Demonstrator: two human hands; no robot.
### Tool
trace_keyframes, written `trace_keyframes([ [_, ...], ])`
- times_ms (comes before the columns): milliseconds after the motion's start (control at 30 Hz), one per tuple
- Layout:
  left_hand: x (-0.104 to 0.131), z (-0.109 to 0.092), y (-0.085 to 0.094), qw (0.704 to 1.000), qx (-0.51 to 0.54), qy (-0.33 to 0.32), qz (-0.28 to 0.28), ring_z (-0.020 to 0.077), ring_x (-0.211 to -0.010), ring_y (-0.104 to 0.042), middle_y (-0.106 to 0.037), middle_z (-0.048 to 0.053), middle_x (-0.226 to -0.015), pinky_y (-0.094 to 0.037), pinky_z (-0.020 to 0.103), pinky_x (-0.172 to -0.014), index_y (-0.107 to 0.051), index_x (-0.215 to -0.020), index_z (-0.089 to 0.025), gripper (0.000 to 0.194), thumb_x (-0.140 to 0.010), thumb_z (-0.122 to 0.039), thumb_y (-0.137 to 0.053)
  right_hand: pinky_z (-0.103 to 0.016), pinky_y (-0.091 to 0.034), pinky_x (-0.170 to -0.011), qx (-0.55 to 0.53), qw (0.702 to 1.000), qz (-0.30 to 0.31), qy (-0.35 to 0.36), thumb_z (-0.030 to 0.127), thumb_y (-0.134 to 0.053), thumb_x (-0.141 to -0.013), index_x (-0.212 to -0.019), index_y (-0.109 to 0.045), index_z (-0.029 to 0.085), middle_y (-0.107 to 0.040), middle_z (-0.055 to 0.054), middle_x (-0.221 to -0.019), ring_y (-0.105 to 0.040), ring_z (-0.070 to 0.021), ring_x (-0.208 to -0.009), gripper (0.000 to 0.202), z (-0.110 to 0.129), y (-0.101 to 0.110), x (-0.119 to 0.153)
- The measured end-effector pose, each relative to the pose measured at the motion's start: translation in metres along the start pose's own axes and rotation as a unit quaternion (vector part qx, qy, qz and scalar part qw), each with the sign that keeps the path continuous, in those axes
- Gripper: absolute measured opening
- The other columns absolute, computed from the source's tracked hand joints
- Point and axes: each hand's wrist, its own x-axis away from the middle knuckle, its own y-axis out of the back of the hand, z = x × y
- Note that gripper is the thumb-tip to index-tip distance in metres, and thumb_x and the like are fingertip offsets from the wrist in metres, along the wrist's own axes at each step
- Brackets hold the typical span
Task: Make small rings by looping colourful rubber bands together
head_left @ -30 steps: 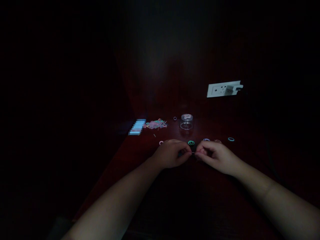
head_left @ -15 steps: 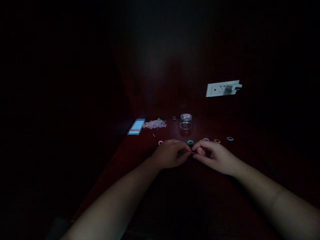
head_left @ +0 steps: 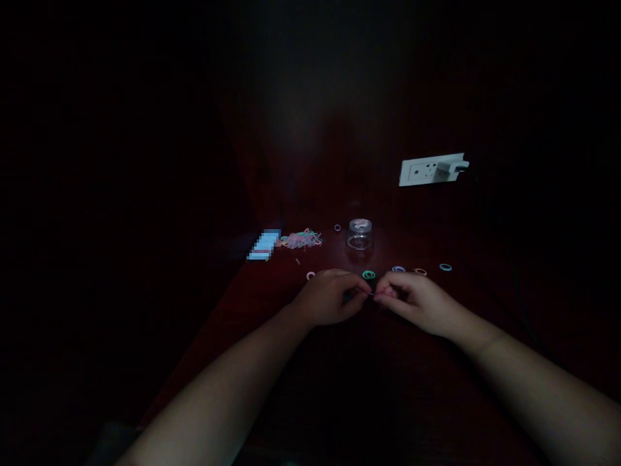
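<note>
My left hand (head_left: 334, 296) pinches one end of a thin pale-pink elastic hair tie (head_left: 371, 294) between thumb and index finger. Facing it, my right hand (head_left: 412, 299) grips the other end, fingers curled. Only a short strand shows in the small gap between the fingertips. Just beyond lie green hair ties (head_left: 369, 275). A pink one (head_left: 311, 276) is partly behind my left hand. Behind my right hand are a lilac one (head_left: 398, 269) and an orange one (head_left: 420, 272), with a teal one (head_left: 445, 267) further right.
A lidded clear jar (head_left: 359, 238) stands behind the hands. Left of it are a small dark ring (head_left: 337, 228), a heap of coloured hair ties (head_left: 303, 239) and a lit phone screen (head_left: 264, 244), blurred. A wall socket (head_left: 431, 169) holds a plug. The dark red table (head_left: 233, 310) is dimly lit.
My right hand's fingertips have closed in more tightly around the hair tie, and the strand between the hands shows pinker. The objects on the table have stayed put.
</note>
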Motion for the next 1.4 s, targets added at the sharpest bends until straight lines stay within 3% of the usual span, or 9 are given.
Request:
trace_keyframes([
  [533, 0.0003, 0.0006, -0.0017, 0.999, 0.017, 0.024, -0.013, 0.0132, -0.078, -0.069, -0.073, 0.0, -0.085, -0.053, 0.028, -0.073, -0.068, -0.094, -0.021, 0.013, -0.088, -0.031, -0.06, -0.025, -0.04, -0.055, 0.001, 1.0, 0.003, -0.003, 0.04, -0.058, -0.091, -0.078, -0.058, 0.019, -0.053, 0.001, -0.066, -0.048, -0.0121, -0.059, 0.025, 0.0013, 0.0005, -0.0004],
  [1000, 0.0003, 0.0015, -0.0025, 0.998, 0.007, 0.035, -0.048, 0.0126, -0.076, -0.068, -0.073, -0.001, -0.083, -0.052, 0.026, -0.07, -0.069, -0.092, -0.021, 0.014, -0.088, -0.03, -0.059, -0.024, -0.039, -0.055, 0.017, 1.0, -0.002, 0.014, 0.031, -0.062, -0.088, -0.096, -0.062, 0.019, -0.05, 0.003, -0.068, -0.047, -0.0119, -0.06, 0.014, -0.0038, -0.0013, 0.0017],
  [1400, -0.0005, -0.001, -0.002, 0.998, 0.018, 0.045, -0.045, 0.0127, -0.075, -0.069, -0.074, 0.0, -0.082, -0.054, 0.026, -0.07, -0.069, -0.091, -0.021, 0.013, -0.086, -0.031, -0.063, -0.024, -0.039, -0.055, 0.006, 1.0, 0.005, 0.008, 0.036, -0.057, -0.092, -0.089, -0.062, 0.018, -0.052, 0.002, -0.066, -0.047, -0.0119, -0.059, 0.019, -0.002, -0.0009, 0.0005],
])
